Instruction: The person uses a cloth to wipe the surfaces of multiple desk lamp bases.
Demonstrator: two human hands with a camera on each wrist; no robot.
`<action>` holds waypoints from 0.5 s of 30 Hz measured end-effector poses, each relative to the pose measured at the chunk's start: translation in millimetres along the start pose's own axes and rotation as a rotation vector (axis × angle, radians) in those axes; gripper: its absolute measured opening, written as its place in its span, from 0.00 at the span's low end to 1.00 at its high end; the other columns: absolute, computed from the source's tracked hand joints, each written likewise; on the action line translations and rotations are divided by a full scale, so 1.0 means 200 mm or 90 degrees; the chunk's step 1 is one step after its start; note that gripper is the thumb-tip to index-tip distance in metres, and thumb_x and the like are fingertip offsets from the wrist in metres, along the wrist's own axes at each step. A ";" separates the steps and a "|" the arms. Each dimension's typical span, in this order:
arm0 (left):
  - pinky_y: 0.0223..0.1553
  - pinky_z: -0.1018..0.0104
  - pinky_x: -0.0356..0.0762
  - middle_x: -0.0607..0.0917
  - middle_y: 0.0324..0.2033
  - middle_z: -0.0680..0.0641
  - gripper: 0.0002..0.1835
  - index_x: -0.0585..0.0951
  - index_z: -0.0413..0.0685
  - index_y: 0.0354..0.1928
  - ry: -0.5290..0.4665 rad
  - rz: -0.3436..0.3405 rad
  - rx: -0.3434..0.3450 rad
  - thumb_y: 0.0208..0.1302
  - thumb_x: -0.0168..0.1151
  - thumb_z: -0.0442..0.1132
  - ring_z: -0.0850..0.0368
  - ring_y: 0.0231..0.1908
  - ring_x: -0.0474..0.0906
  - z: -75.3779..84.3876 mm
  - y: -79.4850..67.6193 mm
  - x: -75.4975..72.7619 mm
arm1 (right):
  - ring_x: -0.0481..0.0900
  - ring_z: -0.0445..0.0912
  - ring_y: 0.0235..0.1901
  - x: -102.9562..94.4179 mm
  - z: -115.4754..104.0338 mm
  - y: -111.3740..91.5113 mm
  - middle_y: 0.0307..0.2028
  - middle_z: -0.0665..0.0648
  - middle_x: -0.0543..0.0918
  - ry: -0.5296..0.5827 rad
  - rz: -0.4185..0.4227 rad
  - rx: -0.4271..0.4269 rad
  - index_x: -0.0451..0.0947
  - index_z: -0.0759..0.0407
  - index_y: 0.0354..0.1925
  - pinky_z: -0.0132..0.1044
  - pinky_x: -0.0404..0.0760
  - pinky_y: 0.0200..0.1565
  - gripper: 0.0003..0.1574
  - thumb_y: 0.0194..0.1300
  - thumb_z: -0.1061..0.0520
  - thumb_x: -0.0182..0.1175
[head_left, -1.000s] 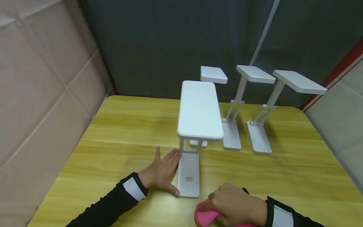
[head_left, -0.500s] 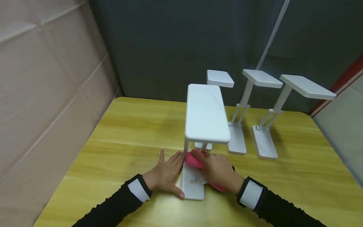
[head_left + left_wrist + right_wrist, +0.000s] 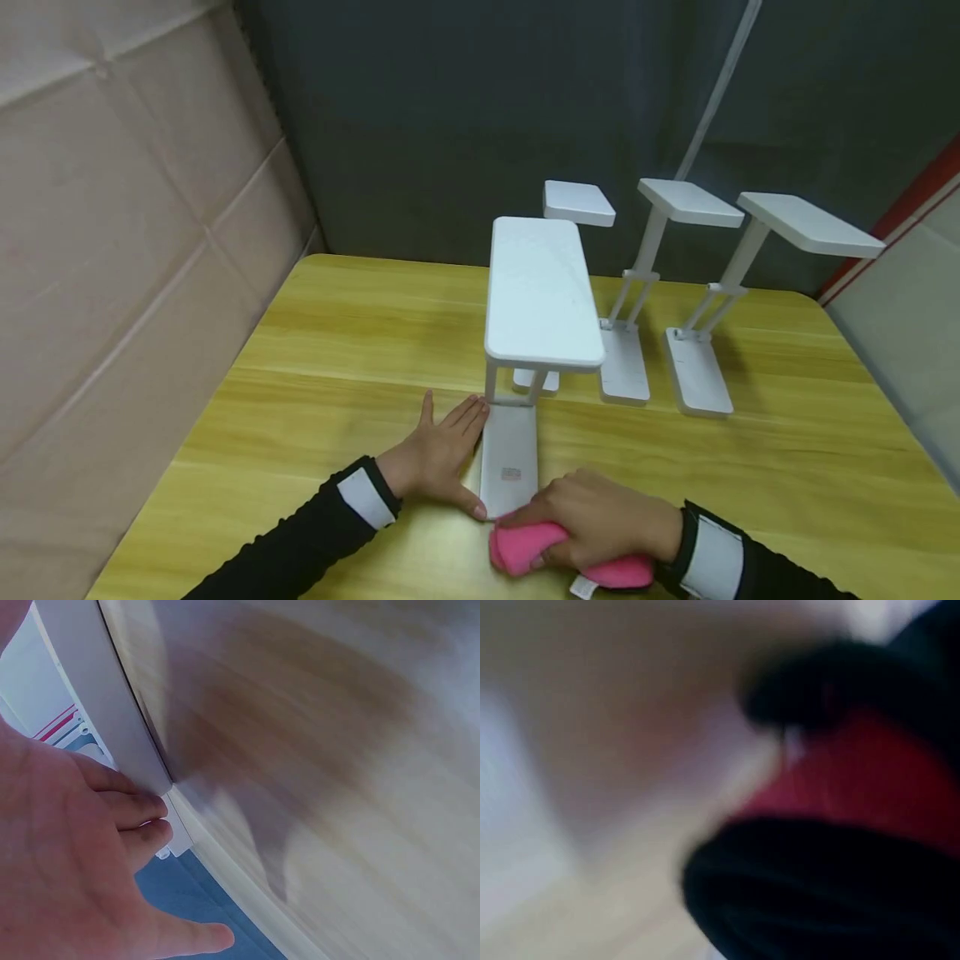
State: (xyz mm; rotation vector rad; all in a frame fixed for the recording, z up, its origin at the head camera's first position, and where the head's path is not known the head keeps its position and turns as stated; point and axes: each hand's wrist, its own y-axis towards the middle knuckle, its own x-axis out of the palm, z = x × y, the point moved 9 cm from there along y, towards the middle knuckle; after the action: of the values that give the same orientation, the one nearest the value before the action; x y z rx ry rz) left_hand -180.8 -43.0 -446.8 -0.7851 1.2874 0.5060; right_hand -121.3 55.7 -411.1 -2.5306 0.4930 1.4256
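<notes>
A white folding desk lamp (image 3: 544, 292) stands in the middle of the head view, its flat head raised on two thin legs above a long base (image 3: 510, 454) bearing a small printed label. Along the base's left side lies my left hand (image 3: 435, 462), fingers straight and spread, fingertips and thumb tip right at its edge. In the left wrist view the fingers (image 3: 139, 817) meet the side of the base. My right hand (image 3: 592, 517) grips a bunched pink cloth (image 3: 525, 546) at the near end of the base. The right wrist view is dark and blurred, with the cloth (image 3: 870, 780) showing red.
Behind the lamp stand several similar lamps, among them a middle one (image 3: 690, 202) and a right one (image 3: 810, 225). All rest on a yellow wood-grain table (image 3: 360, 333). A pale padded wall (image 3: 135, 250) rises at the left and a dark panel (image 3: 450, 125) behind.
My right hand moved the pink cloth up to the base's far end by the legs, then back to its near end. My left hand stayed beside the base.
</notes>
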 end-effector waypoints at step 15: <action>0.53 0.26 0.31 0.42 0.68 0.43 0.67 0.41 0.41 0.67 -0.053 -0.005 -0.008 0.36 0.50 0.82 0.52 0.67 0.32 -0.02 -0.01 0.03 | 0.53 0.35 0.08 -0.16 0.20 0.21 0.24 0.54 0.74 -0.432 0.161 0.203 0.63 0.47 0.60 0.28 0.53 0.08 0.37 0.53 0.45 0.62</action>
State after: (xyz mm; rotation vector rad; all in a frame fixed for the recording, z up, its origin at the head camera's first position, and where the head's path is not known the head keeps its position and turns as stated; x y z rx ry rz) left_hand -181.0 -48.6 -452.6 -0.7718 1.2048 0.5356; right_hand -184.5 35.8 -405.3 -1.6444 0.8349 1.9735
